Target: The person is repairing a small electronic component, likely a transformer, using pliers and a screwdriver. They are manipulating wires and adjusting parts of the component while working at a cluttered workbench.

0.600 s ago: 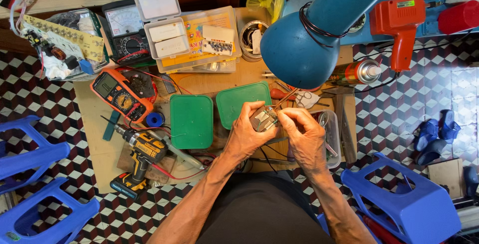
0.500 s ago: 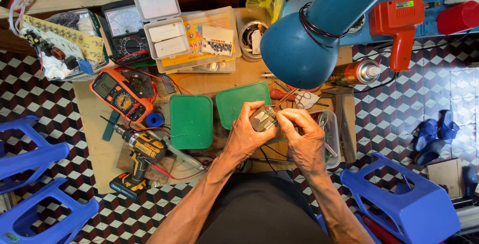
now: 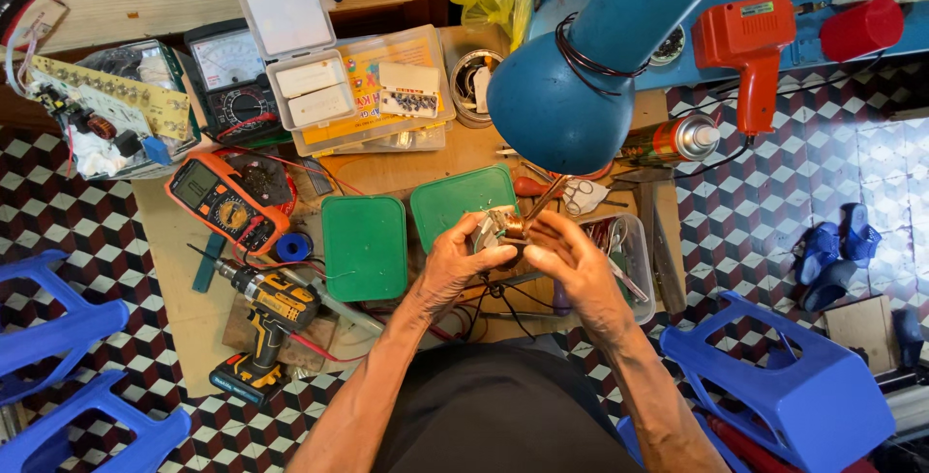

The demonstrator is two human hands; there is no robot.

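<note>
Both my hands are raised over the low wooden board (image 3: pixel 184 241), close together. My left hand (image 3: pixel 463 262) grips a small metal part with a copper coil (image 3: pixel 505 226), from which dark wires hang down. My right hand (image 3: pixel 571 265) meets it from the right, fingertips pinched on the same part. Two green lids (image 3: pixel 364 246) lie just to the left and behind my hands. A clear plastic tray (image 3: pixel 637 270) with small tools sits under my right hand.
A blue desk lamp (image 3: pixel 571 86) hangs over the work spot. An orange multimeter (image 3: pixel 227 204), a yellow cordless drill (image 3: pixel 266 323), a parts box (image 3: pixel 368 96), a spray can (image 3: pixel 668 141) and a red soldering gun (image 3: pixel 750 47) surround it. Blue stools (image 3: pixel 794 376) stand left and right.
My hands have shifted very slightly on the coil part; my right fingers have moved a little closer over it. Nothing else has moved.
</note>
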